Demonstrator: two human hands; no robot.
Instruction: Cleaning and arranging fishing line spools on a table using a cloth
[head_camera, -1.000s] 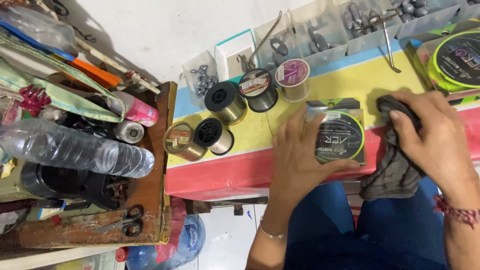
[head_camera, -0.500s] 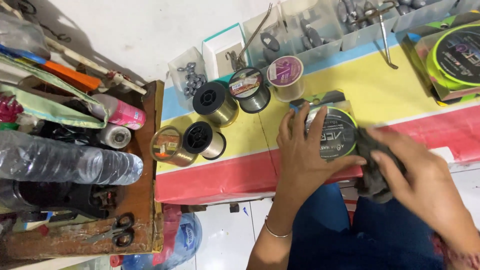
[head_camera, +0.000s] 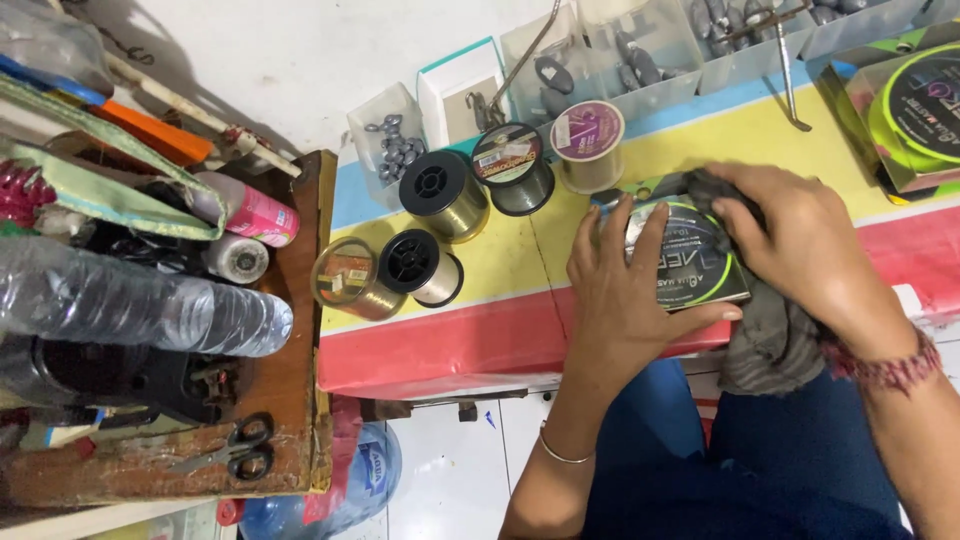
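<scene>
Far left: a clear plastic bottle (head_camera: 140, 305) lies on its side on a wooden shelf (head_camera: 300, 400), with black scissors (head_camera: 245, 458) near its front edge and a pink can (head_camera: 255, 213) further back.

Centre-left, on the striped surface (head_camera: 450, 345): five line spools stand grouped. A gold spool (head_camera: 345, 278) and a black-capped spool (head_camera: 420, 266) sit nearest you. Behind them are a larger black-capped spool (head_camera: 440, 193), a dark spool (head_camera: 512, 167) and a purple-topped spool (head_camera: 588, 143). A clear box of lead sinkers (head_camera: 392, 145) is at the far edge.

Centre-right: the packaged line spool (head_camera: 690, 262) lies flat at the near edge of the surface, its flat face up and its longer side running left-right.

Your left hand (head_camera: 625, 300) rests on the package's left part. Its fingers (head_camera: 645, 235) are spread and point away from you over the face, and the thumb hooks along the near edge. The hand steadies the package and does not lift it.

Your right hand (head_camera: 805, 250) comes in from the right and covers the far-right corner. Its fingers are curled and pressed together on a grey cloth (head_camera: 770, 335), which hangs off the near edge toward your lap.

Key relation: the package lies directly under both hands, the left bracing and the right pressing the cloth onto it. The uncovered face runs leftward from the right fingers.

Far right: a green-and-black boxed spool (head_camera: 905, 105) lies well apart from both hands.
</scene>
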